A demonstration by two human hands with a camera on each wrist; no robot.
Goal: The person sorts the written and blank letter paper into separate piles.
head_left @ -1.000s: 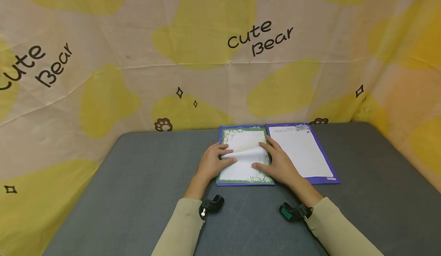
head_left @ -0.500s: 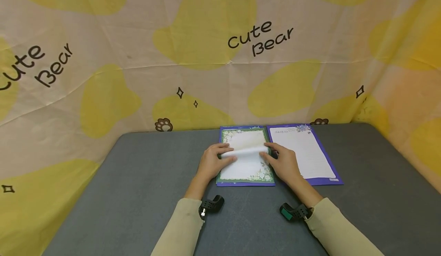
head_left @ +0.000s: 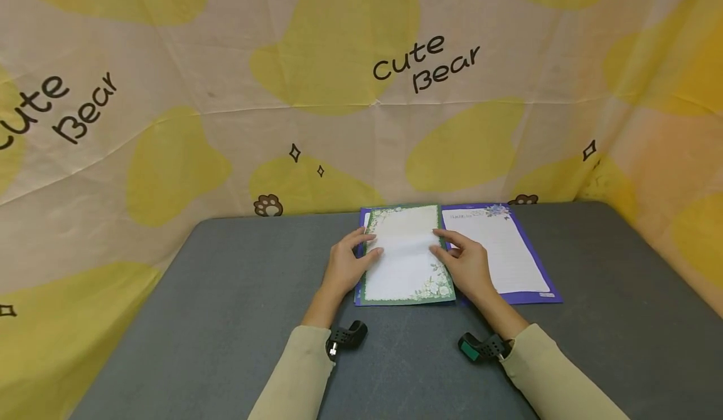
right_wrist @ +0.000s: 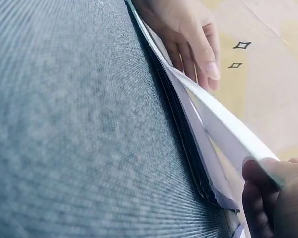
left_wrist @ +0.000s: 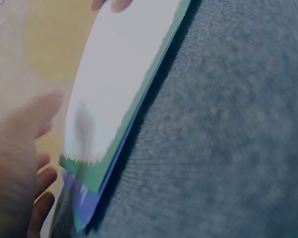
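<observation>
Pinching the right edge of a green-bordered floral sheet (head_left: pixel 403 263) between thumb and curled fingers of the right hand (head_left: pixel 470 268), with that edge raised. Holding the left hand (head_left: pixel 342 264) loosely open at the sheet's left edge, thumb and fingers spread apart, gripping nothing. Having the sheet between both hands, set slightly askew over a purple-edged paper stack (head_left: pixel 358 296), near the far side of the grey desk (head_left: pixel 226 332). Seeing a gap between sheet and stack in the right wrist view, as well as pale flowers printed at the sheet's upper left and lower right corners. Just right of the stack, seeing a purple-bordered stationery page (head_left: pixel 499 253) flat on the desk, with bluish flowers at its top right corner, partly covered by the right hand. Wearing pale sleeves (head_left: pixel 296 366) and black wrist devices (head_left: pixel 349 334). Facing a yellow-patterned cloth (head_left: pixel 339 62) lettered "cute Bear" behind the desk.
</observation>
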